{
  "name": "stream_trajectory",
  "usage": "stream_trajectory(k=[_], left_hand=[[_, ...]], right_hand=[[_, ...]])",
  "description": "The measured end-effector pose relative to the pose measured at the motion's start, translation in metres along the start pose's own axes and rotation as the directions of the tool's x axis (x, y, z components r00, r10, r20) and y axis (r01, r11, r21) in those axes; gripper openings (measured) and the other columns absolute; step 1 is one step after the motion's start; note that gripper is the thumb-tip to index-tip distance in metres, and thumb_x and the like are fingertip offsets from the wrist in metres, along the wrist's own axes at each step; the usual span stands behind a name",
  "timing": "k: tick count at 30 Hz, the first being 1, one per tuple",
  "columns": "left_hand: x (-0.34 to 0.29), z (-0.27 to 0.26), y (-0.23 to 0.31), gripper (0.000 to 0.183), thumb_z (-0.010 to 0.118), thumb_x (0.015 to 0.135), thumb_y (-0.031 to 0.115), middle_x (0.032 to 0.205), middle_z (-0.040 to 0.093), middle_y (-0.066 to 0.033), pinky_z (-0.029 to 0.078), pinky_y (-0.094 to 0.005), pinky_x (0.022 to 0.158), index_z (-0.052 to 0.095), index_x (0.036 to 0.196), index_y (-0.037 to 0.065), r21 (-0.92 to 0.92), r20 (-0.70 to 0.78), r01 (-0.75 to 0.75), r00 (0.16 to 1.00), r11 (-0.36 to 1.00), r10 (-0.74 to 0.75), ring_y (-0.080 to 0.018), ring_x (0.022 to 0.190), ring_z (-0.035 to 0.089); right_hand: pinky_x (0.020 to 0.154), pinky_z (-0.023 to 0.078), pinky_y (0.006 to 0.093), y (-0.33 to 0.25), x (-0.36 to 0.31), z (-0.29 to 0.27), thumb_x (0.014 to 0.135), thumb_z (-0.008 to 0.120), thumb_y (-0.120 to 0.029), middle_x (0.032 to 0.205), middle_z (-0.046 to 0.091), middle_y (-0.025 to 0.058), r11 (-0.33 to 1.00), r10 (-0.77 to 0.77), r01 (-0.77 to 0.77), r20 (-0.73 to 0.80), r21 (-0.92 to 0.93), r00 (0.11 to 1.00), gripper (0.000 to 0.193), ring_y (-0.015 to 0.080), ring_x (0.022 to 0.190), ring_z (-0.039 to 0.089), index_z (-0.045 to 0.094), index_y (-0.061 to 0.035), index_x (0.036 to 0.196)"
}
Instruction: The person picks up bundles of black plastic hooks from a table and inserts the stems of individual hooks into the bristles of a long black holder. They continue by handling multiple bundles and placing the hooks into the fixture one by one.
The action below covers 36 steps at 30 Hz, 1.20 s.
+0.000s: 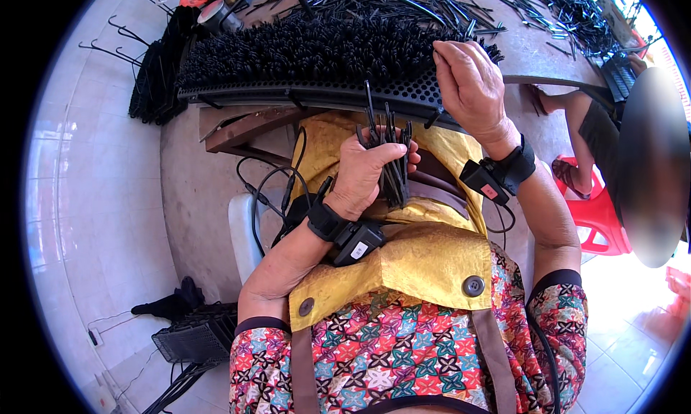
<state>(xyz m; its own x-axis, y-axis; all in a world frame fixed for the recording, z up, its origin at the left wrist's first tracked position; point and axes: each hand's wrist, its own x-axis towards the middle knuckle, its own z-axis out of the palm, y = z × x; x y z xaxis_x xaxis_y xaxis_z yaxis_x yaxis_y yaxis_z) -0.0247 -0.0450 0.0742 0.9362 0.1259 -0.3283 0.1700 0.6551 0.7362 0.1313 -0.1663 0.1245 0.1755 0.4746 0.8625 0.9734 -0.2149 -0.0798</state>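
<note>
A bundle of thin black sticks (394, 175) is in my left hand (360, 171), fingers wrapped round it and thumb across the front. The sticks stand roughly upright, one poking well above the others. Just beyond is a black perforated rack (338, 96), densely filled with upright black pieces (309, 50). Bare holes show along its near edge and toward the right. My right hand (471, 90) is over the rack's right end, thumb and fingers pinched together. Whatever lies between those fingertips is too small or hidden to make out.
Loose black sticks (461, 11) lie heaped on the table (529, 43) behind the rack. Another dark rack (162, 75) leans at the left, near wire hooks (119, 50). Cables loop by my left wrist. A person sits at right on a red stool (601, 223).
</note>
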Motion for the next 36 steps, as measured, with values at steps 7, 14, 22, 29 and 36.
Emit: stream_trajectory(k=[7, 14, 22, 29, 36], left_hand=[[0.000, 0.000, 0.000, 0.015, 0.059, 0.080, 0.000, 0.089, 0.064, -0.0169, 0.056, -0.0358, 0.069, 0.058, 0.095, -0.003, -0.042, -0.002, -0.003, 1.000, 0.999, 0.003, -0.0261, 0.079, 0.065], [0.002, -0.002, -0.001, 0.014, 0.059, 0.079, -0.002, 0.087, 0.065, -0.0161, 0.056, -0.0341, 0.069, 0.060, 0.094, -0.004, -0.044, 0.020, 0.010, 1.000, 0.999, -0.009, -0.0245, 0.077, 0.065], [0.003, 0.002, 0.002, 0.015, 0.061, 0.077, -0.004, 0.084, 0.064, -0.0109, 0.057, -0.0323, 0.064, 0.059, 0.092, 0.000, 0.019, 0.042, -0.003, 0.999, 1.000, 0.002, -0.0211, 0.073, 0.065], [0.004, -0.006, -0.006, 0.017, 0.064, 0.077, -0.001, 0.087, 0.063, -0.0099, 0.057, -0.0357, 0.067, 0.060, 0.093, -0.001, 0.001, -0.048, -0.053, 0.997, 0.999, 0.053, -0.0207, 0.080, 0.064], [0.002, -0.004, -0.003, 0.019, 0.064, 0.076, -0.004, 0.083, 0.062, -0.0105, 0.057, -0.0356, 0.067, 0.059, 0.094, -0.001, -0.032, -0.059, -0.032, 0.998, 0.999, 0.030, -0.0224, 0.078, 0.064]], right_hand=[[0.064, 0.048, 0.0376, -0.007, -0.004, 0.001, 0.067, 0.060, -0.004, 0.080, 0.053, 0.0117, 0.996, 0.046, -0.008, 0.413, -0.094, 0.910, 0.037, 0.0288, 0.077, 0.053, 0.056, 0.0021, 0.103], [0.059, 0.048, 0.0389, -0.014, -0.017, -0.003, 0.071, 0.062, -0.006, 0.075, 0.056, 0.0138, 0.982, 0.146, -0.180, 0.394, 0.050, 0.907, 0.031, 0.0313, 0.072, 0.057, 0.057, 0.0006, 0.101], [0.054, 0.049, 0.0282, -0.048, -0.032, -0.016, 0.078, 0.063, -0.001, 0.069, 0.064, 0.0128, 0.480, 0.507, -0.808, 0.643, 0.342, 0.574, 0.012, 0.0160, 0.060, 0.064, 0.060, 0.0033, 0.088], [0.057, 0.049, 0.0252, -0.027, -0.008, -0.021, 0.077, 0.064, 0.001, 0.073, 0.064, 0.0101, 0.780, 0.550, -0.566, 0.139, 0.266, 0.824, 0.015, 0.0139, 0.062, 0.061, 0.062, -0.0001, 0.091], [0.061, 0.050, 0.0324, -0.008, 0.006, 0.002, 0.074, 0.064, 0.003, 0.079, 0.062, 0.0137, 0.972, 0.199, -0.187, -0.074, 0.140, 0.977, 0.016, 0.0282, 0.069, 0.062, 0.061, 0.0016, 0.089]])
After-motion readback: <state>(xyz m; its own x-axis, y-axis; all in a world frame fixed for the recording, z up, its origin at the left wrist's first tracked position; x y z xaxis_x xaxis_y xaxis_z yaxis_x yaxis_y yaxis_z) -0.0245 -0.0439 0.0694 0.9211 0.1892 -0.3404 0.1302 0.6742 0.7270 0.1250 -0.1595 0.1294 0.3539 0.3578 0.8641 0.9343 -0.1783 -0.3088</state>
